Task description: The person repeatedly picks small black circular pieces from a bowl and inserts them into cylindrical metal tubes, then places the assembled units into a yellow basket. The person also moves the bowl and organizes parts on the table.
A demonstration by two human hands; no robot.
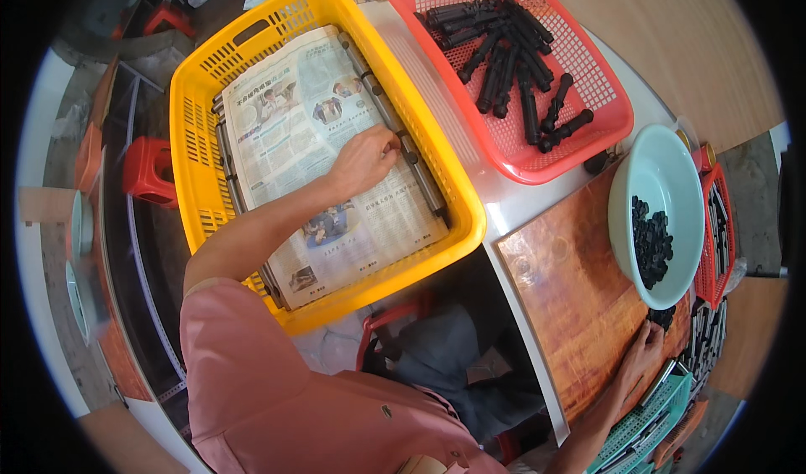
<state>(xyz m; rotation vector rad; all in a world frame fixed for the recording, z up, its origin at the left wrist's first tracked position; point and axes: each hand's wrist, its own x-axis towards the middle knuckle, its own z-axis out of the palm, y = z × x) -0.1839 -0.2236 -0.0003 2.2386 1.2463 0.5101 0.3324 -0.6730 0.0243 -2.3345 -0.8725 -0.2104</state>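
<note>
My left hand (366, 163) is over the yellow basket (464, 247), its fingers closed at a dark grey rod (403, 134) with black fittings along the right inner wall. Printed newspaper (285, 167) covers the middle of the basket, and more dark rods (229, 159) lie along its left side. At the lower right, my right hand (642, 352) has its fingers pinched together at small black parts (662, 318) on the brown board, just below the pale green bowl (680, 188). Whatever sits between those fingertips is too small to make out. More small black parts (651, 243) fill the bowl's bottom.
A red basket (588, 79) with several black ribbed handles (512, 50) stands at the back. The brown board (562, 281) covers the right of the table. Green trays (651, 419) and a red basket (719, 247) of metal rods crowd the right edge. A red stool (149, 172) stands left.
</note>
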